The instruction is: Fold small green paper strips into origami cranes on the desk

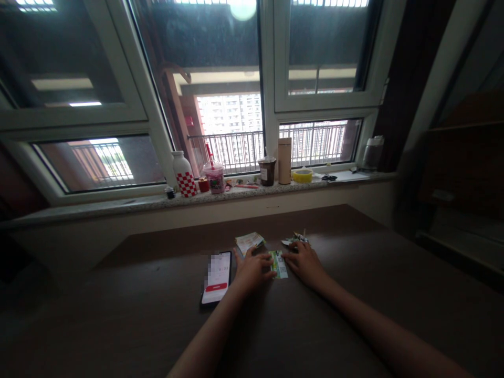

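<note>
A small green and white paper card (279, 264) lies flat on the dark wooden table (354, 315), between my two hands. My left hand (252, 270) rests on the table with its fingers bent, and its fingertips touch the card's left edge. Fingers of my right hand (305, 262) are pressed down on the card's right edge. Just beyond my left hand lies a pale folded paper (249, 242). Crumpled colourful paper (295, 240) sits just past my right hand. A phone (217, 278) with a lit screen lies left of my left hand.
Behind the table a stone window sill (118, 203) carries a red-checked white bottle (184, 174), a pink lidded cup (213, 177), a dark drink cup (267, 171), a tall beige flask (284, 160), a yellow tape roll (302, 175) and a jug (372, 153). A dark shelf (464, 157) stands at right.
</note>
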Demonstrator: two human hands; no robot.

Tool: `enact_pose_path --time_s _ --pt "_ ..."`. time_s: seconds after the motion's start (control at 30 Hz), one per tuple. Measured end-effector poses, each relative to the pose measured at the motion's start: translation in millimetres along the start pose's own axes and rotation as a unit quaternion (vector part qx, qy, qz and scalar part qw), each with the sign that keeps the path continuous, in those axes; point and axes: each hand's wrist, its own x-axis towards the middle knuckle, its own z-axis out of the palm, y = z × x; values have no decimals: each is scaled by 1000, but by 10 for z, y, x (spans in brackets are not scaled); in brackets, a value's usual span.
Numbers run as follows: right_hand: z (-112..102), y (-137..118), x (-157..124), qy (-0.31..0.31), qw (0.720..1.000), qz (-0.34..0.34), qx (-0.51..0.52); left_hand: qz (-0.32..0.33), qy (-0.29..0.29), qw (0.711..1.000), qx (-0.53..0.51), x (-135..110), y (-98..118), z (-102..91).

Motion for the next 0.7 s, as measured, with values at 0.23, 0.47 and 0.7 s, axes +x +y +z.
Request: enact_pose_path --time_s 0.23,0.47,0.7 --pt "34 -61 -1 -12 999 25 -33 -1 18 1000 -4 -10 5 9" --pt "61 -60 2 -22 999 38 -31 -2 22 1000 -12 -26 33 -17" --pt "57 -41 -5 -1 1000 18 -9 3 17 1000 -3 -29 23 -12"
